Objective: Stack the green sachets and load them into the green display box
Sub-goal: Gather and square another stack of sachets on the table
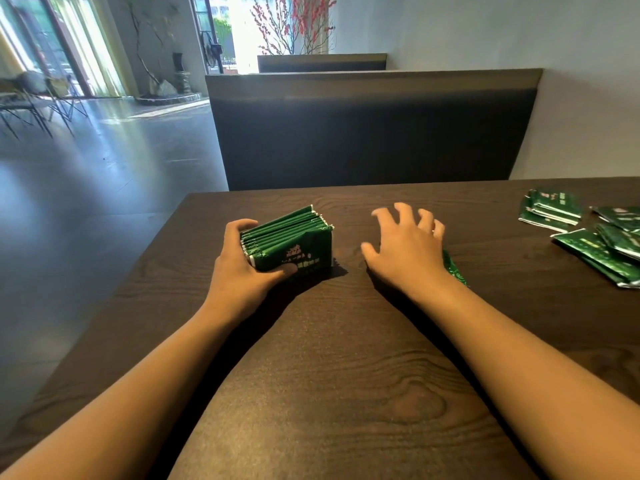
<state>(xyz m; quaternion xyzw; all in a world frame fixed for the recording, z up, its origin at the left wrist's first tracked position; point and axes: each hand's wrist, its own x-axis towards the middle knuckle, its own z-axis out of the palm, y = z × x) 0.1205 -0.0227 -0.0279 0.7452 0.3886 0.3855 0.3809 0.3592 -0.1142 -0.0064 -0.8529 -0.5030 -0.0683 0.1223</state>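
Note:
A stack of several green sachets (294, 237) stands on edge on the dark wooden table (329, 358), left of centre. My left hand (242, 268) grips the stack at its left end, thumb across the front face. My right hand (405, 244) hovers to the right of the stack with fingers spread and nothing in them. A single green sachet (453, 268) lies partly hidden under my right wrist. Loose green sachets (602, 244) lie scattered at the right edge, and a small pile of sachets (550, 207) sits behind them. No display box is in view.
A dark padded bench back (374, 133) stands just beyond the table's far edge. The table's left edge drops to a grey floor (104, 174). Bare wood lies between my forearms.

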